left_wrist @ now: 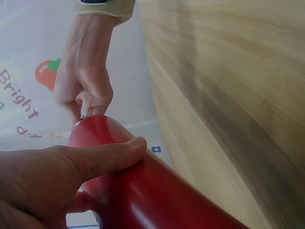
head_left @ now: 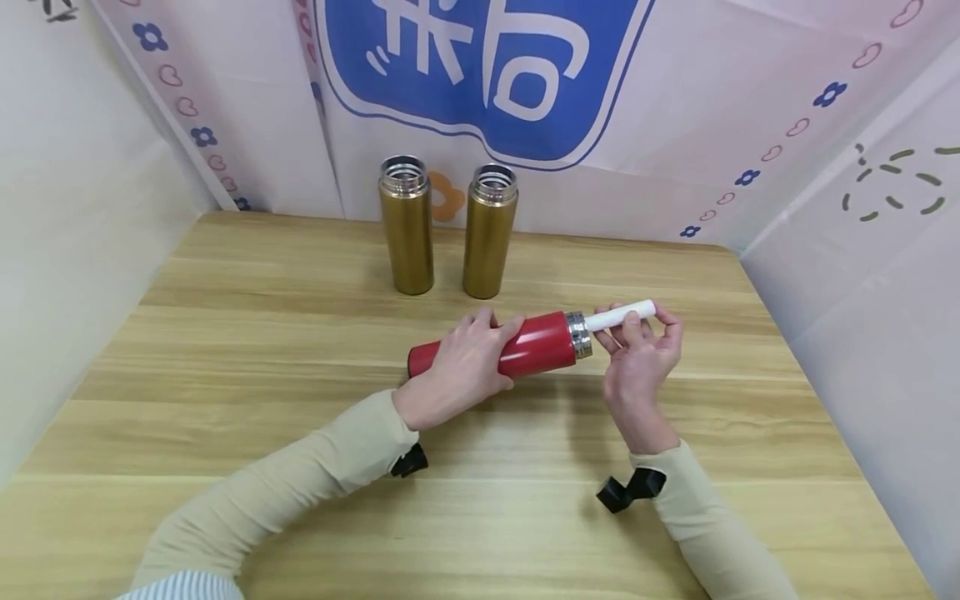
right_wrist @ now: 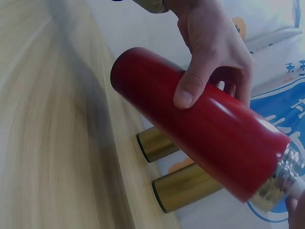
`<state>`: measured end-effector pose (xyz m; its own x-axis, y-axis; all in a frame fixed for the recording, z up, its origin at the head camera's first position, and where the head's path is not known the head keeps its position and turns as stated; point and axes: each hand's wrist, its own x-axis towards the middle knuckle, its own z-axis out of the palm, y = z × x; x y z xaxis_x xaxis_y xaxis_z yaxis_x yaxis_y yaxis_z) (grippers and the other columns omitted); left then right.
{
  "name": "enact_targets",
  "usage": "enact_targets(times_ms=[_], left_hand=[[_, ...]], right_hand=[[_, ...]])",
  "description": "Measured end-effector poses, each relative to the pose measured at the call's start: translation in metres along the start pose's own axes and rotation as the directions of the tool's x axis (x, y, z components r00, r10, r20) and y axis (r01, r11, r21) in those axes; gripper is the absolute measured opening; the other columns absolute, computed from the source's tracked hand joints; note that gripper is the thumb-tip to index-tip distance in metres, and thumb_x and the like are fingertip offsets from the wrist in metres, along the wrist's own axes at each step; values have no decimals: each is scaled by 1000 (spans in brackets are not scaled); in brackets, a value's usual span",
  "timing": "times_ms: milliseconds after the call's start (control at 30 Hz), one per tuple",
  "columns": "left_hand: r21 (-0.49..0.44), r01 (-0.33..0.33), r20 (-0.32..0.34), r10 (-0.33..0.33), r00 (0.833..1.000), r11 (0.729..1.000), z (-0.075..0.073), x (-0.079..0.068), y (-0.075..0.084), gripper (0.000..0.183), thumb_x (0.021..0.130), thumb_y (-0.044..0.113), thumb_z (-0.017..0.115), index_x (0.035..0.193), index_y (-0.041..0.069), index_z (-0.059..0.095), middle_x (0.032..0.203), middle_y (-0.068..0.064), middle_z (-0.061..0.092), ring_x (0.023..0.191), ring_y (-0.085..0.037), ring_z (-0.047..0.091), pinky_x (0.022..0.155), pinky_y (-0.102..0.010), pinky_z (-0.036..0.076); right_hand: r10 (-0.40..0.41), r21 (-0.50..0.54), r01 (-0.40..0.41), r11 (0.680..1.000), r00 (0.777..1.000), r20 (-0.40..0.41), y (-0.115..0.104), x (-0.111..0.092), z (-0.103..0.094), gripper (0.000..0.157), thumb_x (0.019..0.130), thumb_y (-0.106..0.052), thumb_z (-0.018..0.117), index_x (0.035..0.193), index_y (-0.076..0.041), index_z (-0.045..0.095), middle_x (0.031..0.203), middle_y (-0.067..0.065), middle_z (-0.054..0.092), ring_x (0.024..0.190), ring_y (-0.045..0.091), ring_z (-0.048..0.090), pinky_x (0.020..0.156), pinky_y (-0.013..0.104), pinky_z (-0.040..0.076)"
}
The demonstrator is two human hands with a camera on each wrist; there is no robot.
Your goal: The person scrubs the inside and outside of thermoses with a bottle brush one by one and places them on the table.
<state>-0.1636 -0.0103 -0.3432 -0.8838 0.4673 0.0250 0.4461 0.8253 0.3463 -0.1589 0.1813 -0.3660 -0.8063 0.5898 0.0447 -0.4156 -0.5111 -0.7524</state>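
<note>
A red thermos bottle (head_left: 536, 344) lies on its side above the table, its silver threaded mouth (head_left: 579, 335) facing right. My left hand (head_left: 467, 360) grips it round the body, with the thumb across the near side in the left wrist view. A white stick (head_left: 621, 315), smooth and round, is pinched between the thumb and fingers of my right hand (head_left: 641, 358). The stick's left end is at the bottle's mouth; whether it reaches inside is hard to tell. In the right wrist view the red bottle (right_wrist: 205, 124) tilts, its mouth at lower right.
Two gold bottles without lids, one on the left (head_left: 407, 229) and one on the right (head_left: 490, 235), stand upright at the back of the wooden table (head_left: 262, 333). Behind them hangs a printed cloth (head_left: 637, 192). Pale walls close off both sides.
</note>
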Motion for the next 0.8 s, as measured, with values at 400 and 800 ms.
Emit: enact_targets(times_ms=[400, 800], left_hand=[[10, 18, -17, -17, 1000, 1000, -12, -11, -24, 80, 67, 25, 86, 137, 22, 48, 115, -16, 54, 104, -34, 56, 84, -50, 53], [-3, 13, -18, -13, 1000, 1000, -14, -15, -26, 78, 67, 24, 86, 136, 22, 50, 114, -16, 54, 102, -33, 56, 82, -49, 54]], right_hand=[[-33, 137, 50, 989, 991, -126, -38, 34, -26, 14, 92, 8, 47, 99, -2, 41, 72, 19, 63, 62, 30, 70, 55, 36, 57], [5, 181, 33, 983, 980, -201, -59, 47, -36, 11, 92, 6, 50, 96, -3, 45, 75, 21, 63, 63, 33, 69, 56, 39, 57]])
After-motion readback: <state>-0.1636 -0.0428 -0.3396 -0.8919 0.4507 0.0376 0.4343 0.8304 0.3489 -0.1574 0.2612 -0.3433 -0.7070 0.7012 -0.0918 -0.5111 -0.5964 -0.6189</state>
